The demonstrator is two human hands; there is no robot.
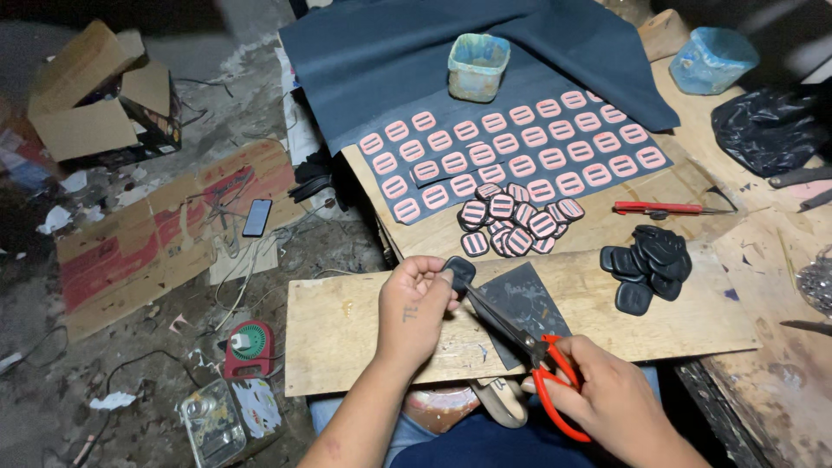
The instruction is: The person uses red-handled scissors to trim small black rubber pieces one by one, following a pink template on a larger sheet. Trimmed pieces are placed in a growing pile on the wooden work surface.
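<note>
Head view. The left hand [419, 299] pinches a small black piece [458, 270] between thumb and fingers, closed firmly on it above the board [347, 329]. The right hand [607, 400] grips the red-handled scissors [520, 338], fingers through the loops; the blades are nearly closed, tips at the piece's edge.

To trim well, judged from this position:
1. Keep the piece steady and turn it, not the scissors.
2. Cut close to the outline with short bites near the blade tips.
3. Keep the thumb clear of the blades.

A dark sheet [520, 303] lies on the board under the blades. Black pieces [650, 264] sit piled to the right; pink-faced pieces [516, 227] are heaped beyond, with more in rows on the dark cloth [520, 139].
</note>
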